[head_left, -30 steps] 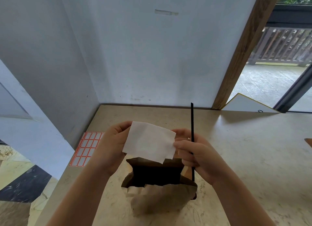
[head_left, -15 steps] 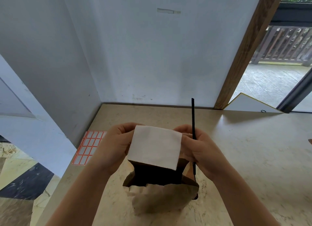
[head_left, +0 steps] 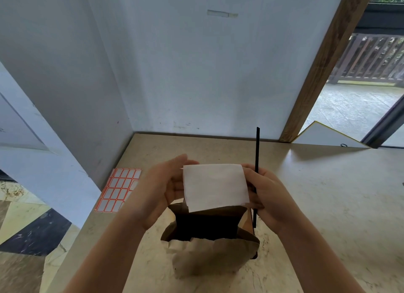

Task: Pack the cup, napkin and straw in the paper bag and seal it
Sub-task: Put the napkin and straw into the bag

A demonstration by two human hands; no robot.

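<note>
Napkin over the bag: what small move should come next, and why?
Probably lower the napkin straight down into the paper bag: it hangs over the open mouth, held with the straw in the right hand.

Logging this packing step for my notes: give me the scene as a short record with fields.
paper bag: brown, standing open on the table, inside dark
napkin: white, held above the paper bag's open mouth
straw: black, upright, gripped in the right hand
cup: not visible
left hand: fingers relaxed at the napkin's left edge
right hand: holds straw, pinches napkin's right edge
label sheet: orange-bordered, on table at left
</note>
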